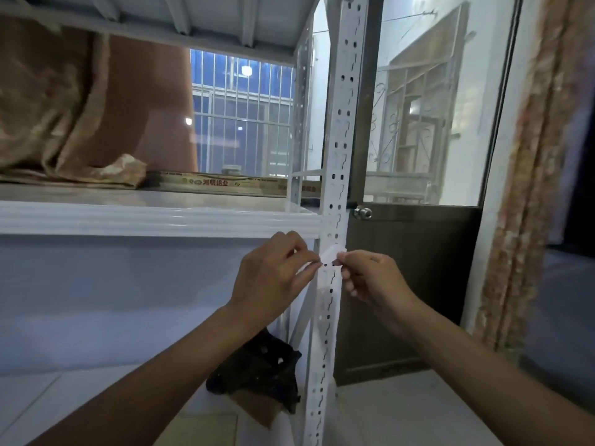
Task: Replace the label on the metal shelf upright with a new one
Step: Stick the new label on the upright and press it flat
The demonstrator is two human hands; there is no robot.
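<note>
A white perforated metal shelf upright (338, 156) runs from top to bottom through the middle of the head view. A small white label (331, 254) sits in front of it, just below the shelf board, tilted with its right end higher. My left hand (273, 278) pinches the label's left end between thumb and forefinger. My right hand (370, 278) pinches its right end. Whether the label touches the metal I cannot tell.
A white shelf board (154, 217) carries crumpled brown cloth (48, 107) and a flat cardboard box (231, 183). A black bag (257, 368) lies on the floor by the upright's foot. Behind stands a dark door (418, 284) with a round knob (363, 213).
</note>
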